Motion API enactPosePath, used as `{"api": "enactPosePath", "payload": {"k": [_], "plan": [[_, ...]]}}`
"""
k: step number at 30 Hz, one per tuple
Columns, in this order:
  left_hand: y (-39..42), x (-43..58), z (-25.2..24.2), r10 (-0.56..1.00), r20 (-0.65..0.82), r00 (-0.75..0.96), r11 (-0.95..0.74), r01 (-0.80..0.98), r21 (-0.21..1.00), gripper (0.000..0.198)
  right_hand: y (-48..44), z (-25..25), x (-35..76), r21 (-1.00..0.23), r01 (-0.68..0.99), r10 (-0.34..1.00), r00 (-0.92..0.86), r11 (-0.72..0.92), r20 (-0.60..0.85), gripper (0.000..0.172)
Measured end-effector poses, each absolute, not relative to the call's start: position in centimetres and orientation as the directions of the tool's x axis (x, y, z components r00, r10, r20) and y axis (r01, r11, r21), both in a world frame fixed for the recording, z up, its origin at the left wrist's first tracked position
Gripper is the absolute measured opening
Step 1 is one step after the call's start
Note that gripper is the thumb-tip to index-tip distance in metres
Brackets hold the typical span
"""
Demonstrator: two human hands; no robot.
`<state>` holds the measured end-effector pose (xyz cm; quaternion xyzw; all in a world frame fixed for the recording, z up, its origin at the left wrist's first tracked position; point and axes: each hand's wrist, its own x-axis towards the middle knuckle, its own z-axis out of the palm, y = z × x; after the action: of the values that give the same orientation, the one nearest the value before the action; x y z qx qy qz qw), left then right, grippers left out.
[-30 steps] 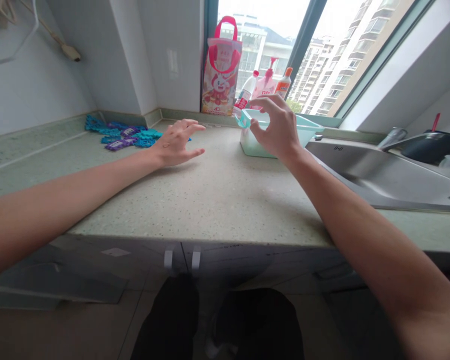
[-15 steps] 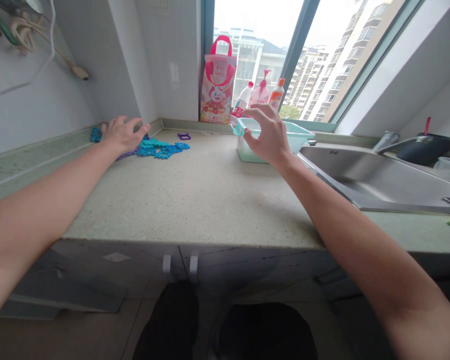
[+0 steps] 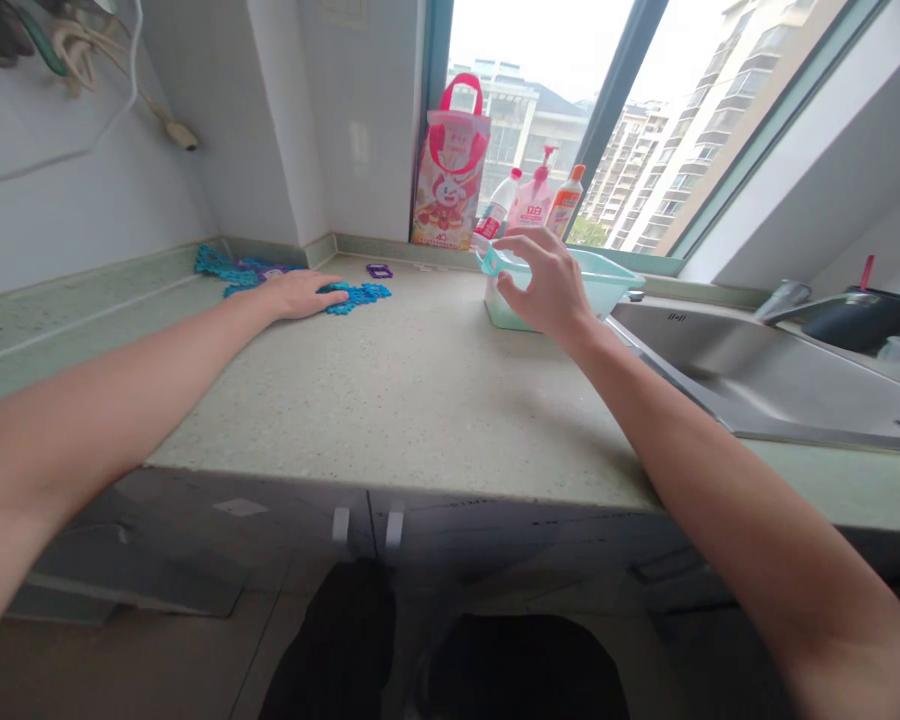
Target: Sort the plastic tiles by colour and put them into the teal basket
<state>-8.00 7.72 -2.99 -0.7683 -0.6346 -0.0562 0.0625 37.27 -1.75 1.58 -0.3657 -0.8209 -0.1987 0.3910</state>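
Note:
My left hand point(image 3: 305, 294) lies low over a heap of blue and purple lattice-like plastic pieces, its palm down and fingers stretched toward the right. Blue pieces point(image 3: 360, 297) show past its fingertips, and more blue ones point(image 3: 221, 265) lie behind the wrist against the wall. What is under the palm is hidden. A single purple frame-shaped piece point(image 3: 379, 271) lies apart, farther back. At the pale green plastic basket point(image 3: 510, 316), my right hand point(image 3: 547, 280) is held with thumb and forefinger curved apart; I cannot tell whether it touches the rim.
A stainless sink point(image 3: 690, 350) with a faucet point(image 3: 825, 305) adjoins the basket on the right. Along the window stand a pink printed bag point(image 3: 450, 190), a white bottle point(image 3: 497, 210), a pink pump bottle point(image 3: 532, 200) and an orange bottle point(image 3: 567, 200). The counter's front edge point(image 3: 390, 492) runs before me.
My left hand has come down and moved right onto the blue pieces, uncovering those by the wall. My right hand stays at the basket. The whole view has shifted slightly.

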Motion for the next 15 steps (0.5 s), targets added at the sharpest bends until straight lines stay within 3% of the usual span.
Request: {"api": "enactPosePath", "payload": {"k": [4, 15], "plan": [[7.3, -7.5, -3.0, 0.967, 0.126, 0.224, -0.228, 0.973, 0.022, 0.082, -2.1, 1.3, 36.8, 0.003, 0.73, 0.444, -0.418, 0.683, 0.793, 0.045], [5.2, -3.9, -2.6, 0.896, 0.095, 0.434, -0.441, 0.894, 0.078, 0.088, -3.5, 0.4, 34.8, 0.004, 0.635, 0.388, -0.477, 0.772, 0.789, 0.029]]}}
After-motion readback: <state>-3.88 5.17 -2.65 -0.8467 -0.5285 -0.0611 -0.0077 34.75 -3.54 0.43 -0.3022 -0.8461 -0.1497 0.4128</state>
